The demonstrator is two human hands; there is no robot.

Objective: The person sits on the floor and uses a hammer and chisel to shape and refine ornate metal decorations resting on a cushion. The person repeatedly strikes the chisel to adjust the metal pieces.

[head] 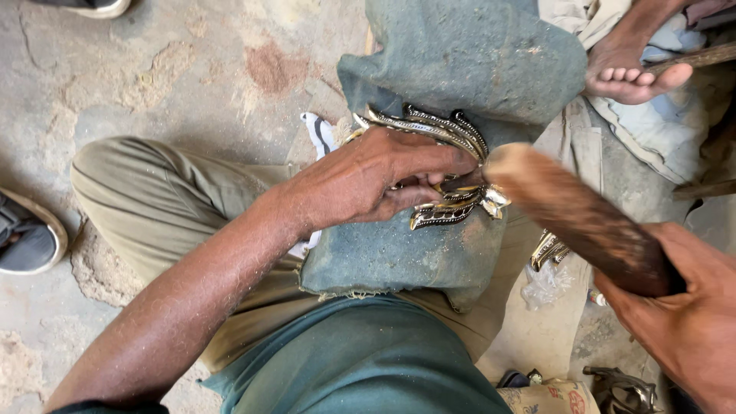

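Note:
My left hand (376,180) presses down on an ornate metal piece (448,207) with curled, leaf-like silver and black edges, and its fingertips pinch a small tool against the piece. The piece lies on a dusty green cloth pad (429,253) spread over my lap. My right hand (686,314) grips the handle end of a brown wooden mallet (575,215), whose blurred head is right beside the fingers of my left hand at the piece.
A bare foot (632,73) of another person rests at the upper right on pale cloth. Another shiny metal piece (550,249) lies by my right knee, next to a clear plastic wrapper (544,285). Shoes (27,234) sit at the left edge on the cracked concrete floor.

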